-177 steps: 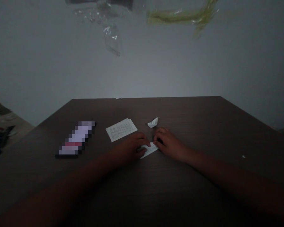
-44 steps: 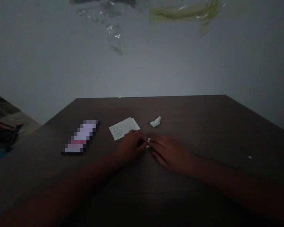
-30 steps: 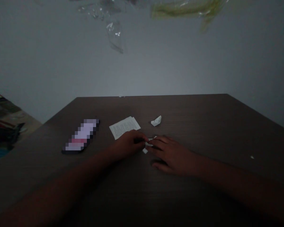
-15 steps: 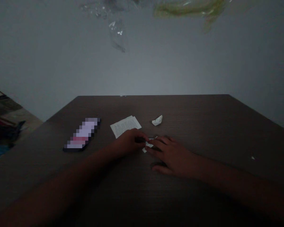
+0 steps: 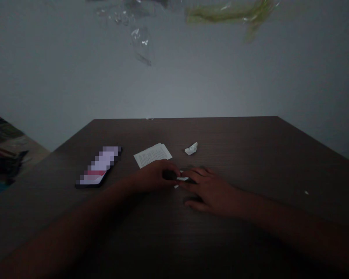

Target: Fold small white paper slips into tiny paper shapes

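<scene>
A small piece of white paper [image 5: 182,178] lies on the dark table between my hands, mostly covered by fingers. My left hand [image 5: 158,175] pinches its left side between thumb and fingertips. Over its right side rests my right hand [image 5: 206,190], palm down with the fingers spread and the fingertips on the paper. Just beyond my left hand are printed paper sheets [image 5: 152,154], one overlapping another. A small folded paper shape [image 5: 191,148] sits by itself a little farther back, right of the sheets.
A phone [image 5: 100,166] with a lit, pixelated screen lies on the left of the table [image 5: 227,135]. One tiny white scrap [image 5: 306,192] is at the right. Behind the table stands a wall with clear and yellow tape. Dark and red items show at far left.
The whole view has shifted slightly. Less of the small paper shows between my hands, and my left fingertips sit a bit differently on it. My right hand stays spread over it.
</scene>
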### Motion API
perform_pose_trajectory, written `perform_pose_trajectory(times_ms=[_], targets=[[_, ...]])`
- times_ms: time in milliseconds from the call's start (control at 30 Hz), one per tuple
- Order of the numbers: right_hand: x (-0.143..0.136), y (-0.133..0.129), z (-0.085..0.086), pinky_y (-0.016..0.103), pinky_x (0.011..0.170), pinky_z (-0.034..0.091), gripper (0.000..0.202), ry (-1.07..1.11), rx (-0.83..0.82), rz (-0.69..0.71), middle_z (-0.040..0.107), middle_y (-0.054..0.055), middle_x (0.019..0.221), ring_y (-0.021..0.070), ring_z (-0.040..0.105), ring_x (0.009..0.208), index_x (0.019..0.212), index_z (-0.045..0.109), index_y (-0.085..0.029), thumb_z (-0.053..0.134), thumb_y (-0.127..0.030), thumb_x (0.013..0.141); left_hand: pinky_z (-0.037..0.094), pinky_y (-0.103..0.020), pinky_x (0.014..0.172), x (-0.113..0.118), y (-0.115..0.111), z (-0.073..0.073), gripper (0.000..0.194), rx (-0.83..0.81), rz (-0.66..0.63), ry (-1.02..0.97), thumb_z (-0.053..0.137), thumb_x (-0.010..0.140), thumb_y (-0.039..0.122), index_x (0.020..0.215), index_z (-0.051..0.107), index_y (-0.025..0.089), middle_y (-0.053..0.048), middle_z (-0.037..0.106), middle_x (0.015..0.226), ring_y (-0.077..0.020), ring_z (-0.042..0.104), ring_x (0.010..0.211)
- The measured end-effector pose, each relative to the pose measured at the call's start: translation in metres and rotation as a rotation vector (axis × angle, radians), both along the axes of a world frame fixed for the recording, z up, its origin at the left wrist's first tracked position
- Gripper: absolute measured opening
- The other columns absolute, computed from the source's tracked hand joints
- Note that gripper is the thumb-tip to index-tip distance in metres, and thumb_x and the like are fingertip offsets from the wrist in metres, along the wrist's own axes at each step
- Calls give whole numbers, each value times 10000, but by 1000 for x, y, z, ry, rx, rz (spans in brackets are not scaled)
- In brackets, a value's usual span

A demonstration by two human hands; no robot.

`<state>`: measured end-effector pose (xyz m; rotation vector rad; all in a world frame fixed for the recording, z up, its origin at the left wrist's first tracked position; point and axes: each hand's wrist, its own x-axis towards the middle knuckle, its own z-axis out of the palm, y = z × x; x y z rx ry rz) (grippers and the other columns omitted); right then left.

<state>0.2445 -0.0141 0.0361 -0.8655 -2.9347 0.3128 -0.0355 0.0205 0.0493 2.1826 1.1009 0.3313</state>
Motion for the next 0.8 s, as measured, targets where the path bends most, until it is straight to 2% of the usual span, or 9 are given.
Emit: perform_pose_trajectory(times_ms=[167,300,533,667,800], targets=[[2,3,-1,709,1314,477,629,24,-14,-1,590,188,1789,433,550,1633,1738,625,-253,720,-504,1170,568,-455,1096,0,-1,-2,180,23,-44,13,837,1012,311,1174,847,232,-64,812,1235,-295,753,1180],[4,4,-1,667,1313,499,636,37,-10,12,619,194,1765,419,588,1610,1737,621,-222,712,-498,1171,557,-460,1134,-4,1,-5,214,22,-71,24,827,1015,264,1227,830,233,-66,802,1296,-301,745,1223],[6,-1,2,639,1334,503,561,-10,22,60,528,203,1842,419,591,1627,1704,648,-184,646,-441,1204,587,-465,1121,-13,6,-7,256,15,-146,-32,791,1017,215,1265,832,263,-72,818,1310,-285,769,1215],[2,-7,-3,649,1345,493,573,-30,72,29,529,191,1845,427,579,1640,1718,631,-200,644,-446,1202,589,-443,1112,-13,7,-5,177,29,-178,-52,708,1106,264,1226,837,244,-82,822,1265,-275,779,1197],[-2,-13,-8,653,1331,512,580,-20,96,-37,537,173,1843,450,557,1654,1708,650,-218,669,-467,1184,582,-434,1110,-13,7,-4,218,41,-190,-51,632,1149,277,1236,828,239,-88,817,1272,-264,773,1192]])
